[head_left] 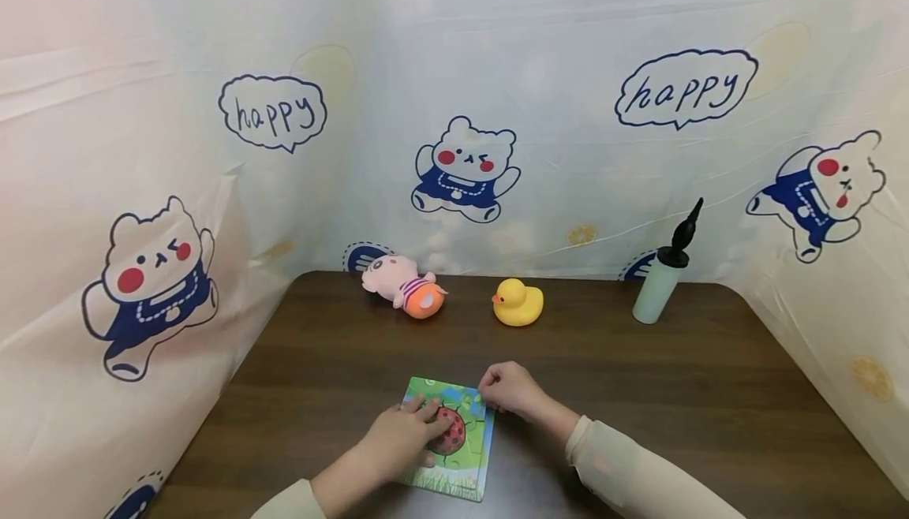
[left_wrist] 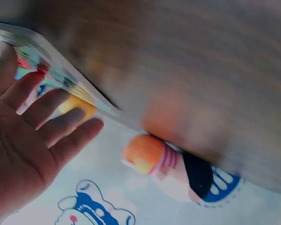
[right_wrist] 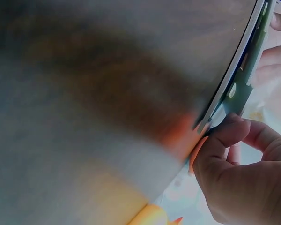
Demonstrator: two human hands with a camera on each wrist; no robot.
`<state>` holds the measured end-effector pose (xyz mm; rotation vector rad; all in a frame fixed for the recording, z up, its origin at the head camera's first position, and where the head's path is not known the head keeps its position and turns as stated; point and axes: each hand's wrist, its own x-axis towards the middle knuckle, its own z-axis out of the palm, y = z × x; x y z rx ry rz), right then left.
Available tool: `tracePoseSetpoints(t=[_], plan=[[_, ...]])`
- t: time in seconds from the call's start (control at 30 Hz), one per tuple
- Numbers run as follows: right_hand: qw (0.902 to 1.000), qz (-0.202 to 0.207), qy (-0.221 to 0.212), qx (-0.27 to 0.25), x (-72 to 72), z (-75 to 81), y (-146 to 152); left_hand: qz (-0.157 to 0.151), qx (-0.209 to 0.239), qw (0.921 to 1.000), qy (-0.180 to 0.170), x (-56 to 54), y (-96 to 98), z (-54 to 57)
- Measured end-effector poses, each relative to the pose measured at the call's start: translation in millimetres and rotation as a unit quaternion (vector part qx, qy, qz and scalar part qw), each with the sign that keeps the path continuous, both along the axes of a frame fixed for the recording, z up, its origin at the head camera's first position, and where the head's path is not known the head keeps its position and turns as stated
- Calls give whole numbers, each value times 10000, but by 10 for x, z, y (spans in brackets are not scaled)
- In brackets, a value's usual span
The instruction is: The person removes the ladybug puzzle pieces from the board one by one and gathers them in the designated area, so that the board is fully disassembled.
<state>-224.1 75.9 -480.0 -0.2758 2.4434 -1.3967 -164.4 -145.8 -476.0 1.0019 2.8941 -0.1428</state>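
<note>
A ladybug jigsaw puzzle [head_left: 463,468] in green and pale blue lies at the table's near middle. My left hand [head_left: 399,442] rests on its left part, the fingers spread across the red ladybug [head_left: 453,438]. At the puzzle's far right corner, my right hand [head_left: 513,390] pinches the edge of a green puzzle piece [right_wrist: 238,96] between thumb and forefinger. In the right wrist view that green edge stands slightly apart from the board [right_wrist: 225,77] beneath. A blue strip of the board shows along the right side. The left palm hides part of the picture.
Toward the back of the brown table [head_left: 582,361] lie a pink plush toy [head_left: 405,286] with an orange bottom and a yellow rubber duck [head_left: 518,303]. A pale green hand pump [head_left: 660,286] with a black nozzle stands back right. Printed cloth [head_left: 369,164] hangs around.
</note>
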Motion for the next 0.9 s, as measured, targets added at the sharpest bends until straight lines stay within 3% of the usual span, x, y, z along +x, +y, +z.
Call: tracePoseSetpoints(t=[0.13, 0.4, 0.9], plan=[[9999, -27, 46, 115, 1, -5, 0, -219, 164, 9996, 81, 36, 30, 11], [9996, 91, 182, 200, -33, -41, -10, -461, 383, 9979, -248, 43, -22, 9], [9999, 42, 100, 40, -28, 13, -45, -356, 190, 9980, -480, 62, -21, 42]])
